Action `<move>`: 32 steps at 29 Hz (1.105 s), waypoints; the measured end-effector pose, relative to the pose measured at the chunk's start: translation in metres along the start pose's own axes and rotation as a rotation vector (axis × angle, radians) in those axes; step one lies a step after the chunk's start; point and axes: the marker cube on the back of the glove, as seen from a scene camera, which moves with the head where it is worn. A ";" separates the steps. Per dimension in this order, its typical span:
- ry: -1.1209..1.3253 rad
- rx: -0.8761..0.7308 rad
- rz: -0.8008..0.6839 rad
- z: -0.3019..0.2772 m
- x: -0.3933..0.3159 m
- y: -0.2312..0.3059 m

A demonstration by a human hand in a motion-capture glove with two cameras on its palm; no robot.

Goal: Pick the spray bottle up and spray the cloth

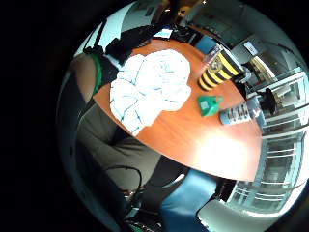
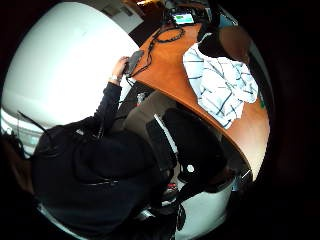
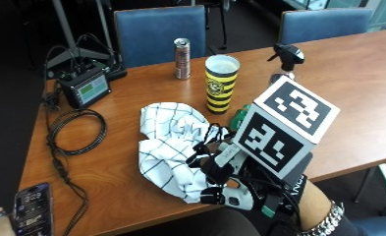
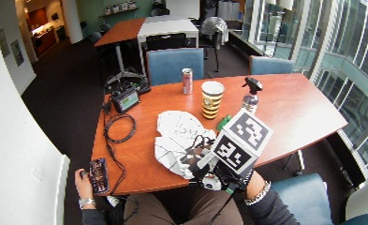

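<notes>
We judged the task barely begun: nothing was picked up yet. Going left to right in the outside view, the cloth (image 3: 172, 147), white with thin dark checks, lay rumpled on the counter (image 3: 349, 78). Our gloved right hand (image 3: 235, 184) hung over the counter's near edge at the cloth's 4 o'clock, holding nothing; its fingers seemed loosely bent over the cloth's hem, though we could not tell whether they touched it. At the cloth's 1 o'clock stood a yellow-and-black striped cup (image 3: 220, 82). Further right stood the spray bottle (image 3: 285, 61), upright at about 3 o'clock of the cup, well apart from our hand: a black trigger head above a body mostly hidden from this side. The little finger side palm view showed that body greyish with a printed label (image 1: 240, 112). Next, we thought, the hand had to travel past cloth and cup towards 1 o'clock and close round the bottle below its trigger
</notes>
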 end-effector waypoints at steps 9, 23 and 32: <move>0.034 0.048 0.045 -0.004 0.024 -0.039; 0.021 0.224 0.404 -0.032 0.145 -0.092; -0.077 0.467 0.758 -0.017 0.215 -0.104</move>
